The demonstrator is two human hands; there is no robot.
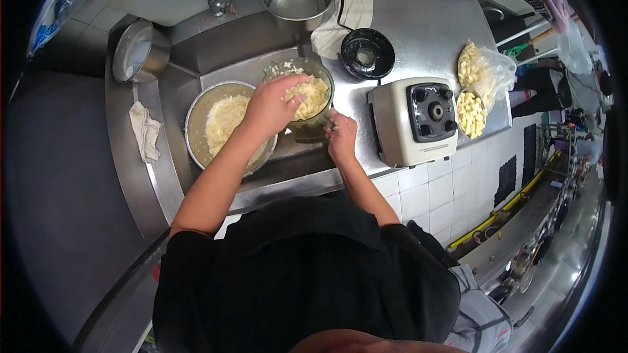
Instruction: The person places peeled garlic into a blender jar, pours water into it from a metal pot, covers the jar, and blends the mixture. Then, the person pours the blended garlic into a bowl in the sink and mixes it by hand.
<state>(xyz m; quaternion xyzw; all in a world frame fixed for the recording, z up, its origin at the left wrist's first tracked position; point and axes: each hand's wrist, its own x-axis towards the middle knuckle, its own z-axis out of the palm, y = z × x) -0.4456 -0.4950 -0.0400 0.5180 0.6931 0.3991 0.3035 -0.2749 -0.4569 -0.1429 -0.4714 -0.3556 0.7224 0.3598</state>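
Observation:
Over the sink, my right hand (341, 132) grips the handle of a clear blender jar (311, 132), which is tilted with its mouth toward me. My left hand (273, 104) is at the jar's mouth, its fingers curled round a clump of pale yellow mash (310, 101). More mash clings to the jar's inside. Just left of the jar, in the sink, a round metal bowl (196, 132) holds a heap of similar mash (227, 121). My left forearm passes over this bowl's right side.
Right of the sink are a blender base (399, 124), a black round lid (367, 54) and two containers of pale chunks (471, 114) beside a plastic bag (498, 72). A metal pot (297, 1), tilted pot (140, 52), faucet (219, 6) and cloths (144, 132) surround the sink.

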